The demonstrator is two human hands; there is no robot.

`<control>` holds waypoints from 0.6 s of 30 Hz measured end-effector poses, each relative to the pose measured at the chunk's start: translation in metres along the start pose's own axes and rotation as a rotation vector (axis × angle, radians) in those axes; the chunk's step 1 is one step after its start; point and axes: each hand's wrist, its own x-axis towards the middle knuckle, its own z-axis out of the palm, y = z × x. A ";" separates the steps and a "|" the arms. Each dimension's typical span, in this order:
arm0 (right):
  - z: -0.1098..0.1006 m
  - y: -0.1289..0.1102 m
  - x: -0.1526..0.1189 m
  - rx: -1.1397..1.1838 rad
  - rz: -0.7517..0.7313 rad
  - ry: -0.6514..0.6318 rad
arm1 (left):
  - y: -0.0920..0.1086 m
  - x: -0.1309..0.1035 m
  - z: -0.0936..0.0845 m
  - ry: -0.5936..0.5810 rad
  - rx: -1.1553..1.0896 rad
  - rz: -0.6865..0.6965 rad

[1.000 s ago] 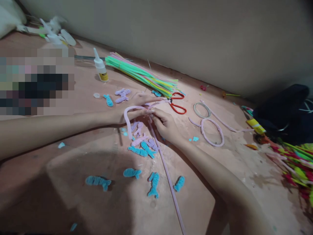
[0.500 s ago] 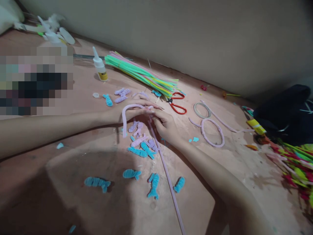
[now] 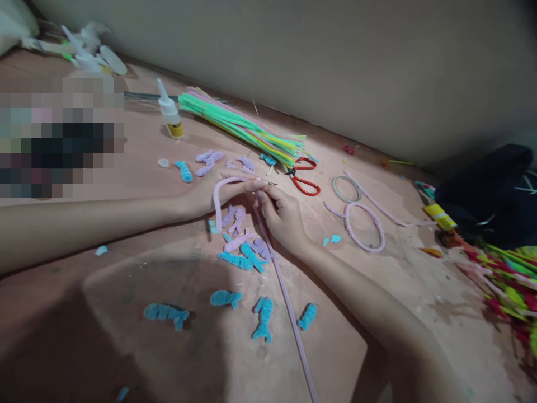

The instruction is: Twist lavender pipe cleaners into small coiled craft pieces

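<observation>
In the head view, both hands meet near the middle over a pinkish-brown surface [image 3: 403, 280], working a lilac pipe cleaner. The left hand [image 3: 229, 192] has its fingers nearly straight and grasps the bent end, which arches across it and hangs down. The right hand [image 3: 287, 215] pinches thumb against forefinger at the left fingertips; a straight lilac pipe cleaner [image 3: 288, 308] runs from there to the lower edge, though the fingers hide whether it joins the bent part. Under and in front of the hands lie lilac fish shapes [image 3: 238, 242] and blue fish shapes [image 3: 165, 316]. Beyond them are a white-nozzled bottle [image 3: 172, 118], a mostly green pipe cleaner bundle [image 3: 243, 127] and red-handled scissors [image 3: 291, 173] at its near end. To the right, a lilac ring [image 3: 381, 229] lies beside a grey ring [image 3: 357, 193].
</observation>
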 end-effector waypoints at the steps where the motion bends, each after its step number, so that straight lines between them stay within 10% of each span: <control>1: 0.000 0.000 0.000 -0.002 -0.001 0.008 | -0.001 -0.001 0.001 0.002 -0.023 -0.025; 18: 0.004 0.003 0.003 0.137 0.099 0.023 | -0.002 0.004 0.002 0.012 -0.334 -0.208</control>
